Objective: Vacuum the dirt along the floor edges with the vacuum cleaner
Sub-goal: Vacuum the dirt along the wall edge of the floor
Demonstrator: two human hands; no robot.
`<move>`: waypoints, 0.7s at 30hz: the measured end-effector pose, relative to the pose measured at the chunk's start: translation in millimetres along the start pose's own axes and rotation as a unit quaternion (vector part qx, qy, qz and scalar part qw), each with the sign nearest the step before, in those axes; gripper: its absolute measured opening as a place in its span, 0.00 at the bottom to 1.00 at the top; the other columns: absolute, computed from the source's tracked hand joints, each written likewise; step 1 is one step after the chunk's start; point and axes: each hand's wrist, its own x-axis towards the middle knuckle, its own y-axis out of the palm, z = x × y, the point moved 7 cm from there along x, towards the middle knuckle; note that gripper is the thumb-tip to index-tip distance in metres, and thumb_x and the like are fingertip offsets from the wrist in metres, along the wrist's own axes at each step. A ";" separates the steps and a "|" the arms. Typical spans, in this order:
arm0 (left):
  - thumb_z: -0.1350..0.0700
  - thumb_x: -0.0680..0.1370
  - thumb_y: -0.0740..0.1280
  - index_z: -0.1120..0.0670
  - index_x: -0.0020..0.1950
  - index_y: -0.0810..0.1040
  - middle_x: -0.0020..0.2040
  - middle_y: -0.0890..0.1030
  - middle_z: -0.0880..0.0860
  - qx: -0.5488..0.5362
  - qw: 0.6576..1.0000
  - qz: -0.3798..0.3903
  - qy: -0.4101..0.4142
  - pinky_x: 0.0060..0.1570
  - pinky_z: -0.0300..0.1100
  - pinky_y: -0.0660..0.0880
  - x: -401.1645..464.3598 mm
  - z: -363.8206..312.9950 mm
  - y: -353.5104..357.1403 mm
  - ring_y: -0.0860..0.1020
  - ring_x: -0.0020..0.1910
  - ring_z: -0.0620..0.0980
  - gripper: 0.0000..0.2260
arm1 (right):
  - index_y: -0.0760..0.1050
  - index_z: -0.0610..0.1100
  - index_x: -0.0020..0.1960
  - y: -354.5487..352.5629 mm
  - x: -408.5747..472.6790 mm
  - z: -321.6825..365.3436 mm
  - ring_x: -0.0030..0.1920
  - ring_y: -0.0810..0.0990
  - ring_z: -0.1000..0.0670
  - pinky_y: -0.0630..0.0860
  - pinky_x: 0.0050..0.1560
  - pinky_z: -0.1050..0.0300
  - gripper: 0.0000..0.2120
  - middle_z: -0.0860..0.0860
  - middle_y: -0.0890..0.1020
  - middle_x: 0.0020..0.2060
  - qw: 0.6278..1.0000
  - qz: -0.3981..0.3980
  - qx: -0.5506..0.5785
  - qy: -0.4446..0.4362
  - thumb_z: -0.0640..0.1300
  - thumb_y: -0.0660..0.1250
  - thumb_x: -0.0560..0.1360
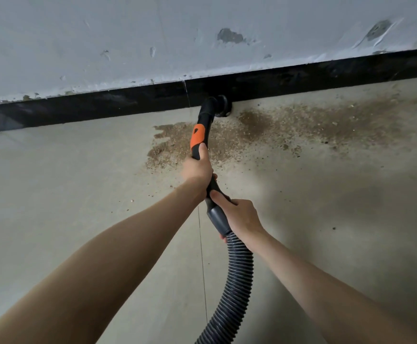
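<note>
A black vacuum wand with an orange grip (198, 135) reaches to the floor edge. Its round nozzle (221, 106) touches the floor against the black skirting (103, 105). My left hand (197, 167) grips the wand just below the orange part. My right hand (239, 216) grips the grey cuff where the ribbed hose (237, 281) joins. Brown dirt (302, 122) lies in a band along the skirting, to the right of the nozzle and under the wand.
A pale wall with chipped paint (202, 38) rises above the skirting. The grey tiled floor (78, 189) spreads left and toward me, with a thin grout line (202, 264) running down. The hose leaves the bottom of the view.
</note>
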 end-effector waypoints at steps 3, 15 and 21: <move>0.39 0.80 0.56 0.57 0.57 0.70 0.39 0.78 0.56 0.041 0.999 0.005 0.010 0.33 0.45 0.79 -0.2 -7.4 14.2 0.77 0.30 0.52 0.22 | 0.75 0.37 0.35 -9.6 1.2 0.0 0.27 0.77 0.43 0.75 0.34 0.51 0.25 0.43 0.78 0.28 1.000 -0.017 0.023 -0.002 0.60 0.71 0.71; 0.40 0.80 0.55 0.56 0.56 0.67 0.43 0.76 0.56 0.102 0.990 0.074 0.061 0.45 0.49 0.80 -11.5 -39.7 58.2 0.79 0.39 0.56 0.19 | 0.77 0.38 0.36 -41.5 6.3 1.4 0.21 0.77 0.46 0.73 0.22 0.59 0.22 0.47 0.78 0.21 0.992 -0.074 0.105 -0.010 0.57 0.72 0.71; 0.40 0.80 0.56 0.55 0.56 0.68 0.39 0.76 0.54 0.075 0.993 0.060 0.068 0.36 0.45 0.77 -8.1 -37.4 22.9 0.77 0.35 0.53 0.19 | 0.79 0.32 0.43 -12.2 -4.9 14.1 0.29 0.78 0.43 0.76 0.35 0.49 0.26 0.42 0.79 0.30 0.996 -0.053 0.061 -0.048 0.58 0.71 0.72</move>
